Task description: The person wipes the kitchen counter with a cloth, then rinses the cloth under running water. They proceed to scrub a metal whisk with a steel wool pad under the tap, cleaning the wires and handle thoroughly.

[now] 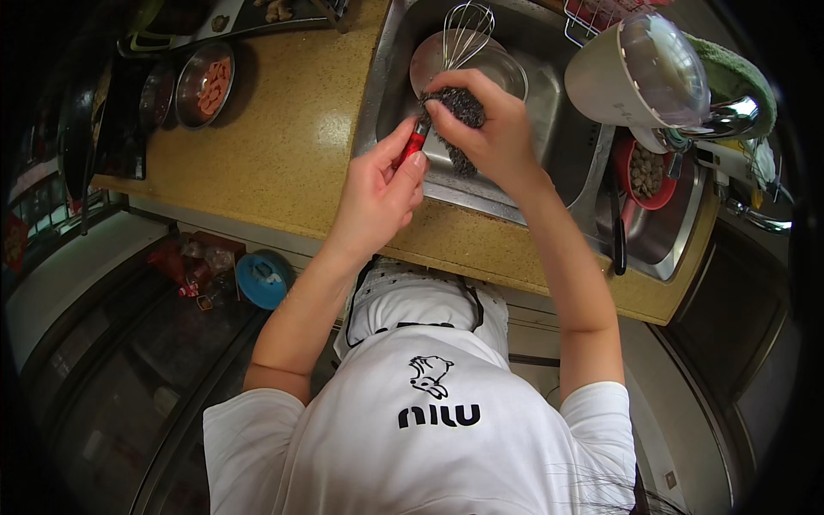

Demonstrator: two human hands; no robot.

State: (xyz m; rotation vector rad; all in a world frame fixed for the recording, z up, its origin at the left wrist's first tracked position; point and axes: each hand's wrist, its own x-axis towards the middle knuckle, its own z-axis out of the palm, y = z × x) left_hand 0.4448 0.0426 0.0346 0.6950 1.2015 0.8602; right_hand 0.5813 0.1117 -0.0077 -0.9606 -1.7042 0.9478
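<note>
My left hand (385,193) grips the red handle of a wire whisk (465,33), which points up and away over the sink. A dark grey scrubbing cloth (462,109) is pinched in my right hand (494,125), pressed near the place where the handle meets the wires. Part of the cloth hangs down below my right fingers. Behind the whisk, a pale round dish (428,55) and a clear bowl (515,72) sit in the stainless steel sink (553,145). The whisk's neck is partly hidden by my fingers and the cloth.
A metal bowl of pink slices (212,87) stands on the yellow counter (290,122) at left. At right are a white water purifier (618,77), a red colander of shellfish-like pieces (646,170) and a black-handled knife (619,241). A blue basin (262,280) is low at left.
</note>
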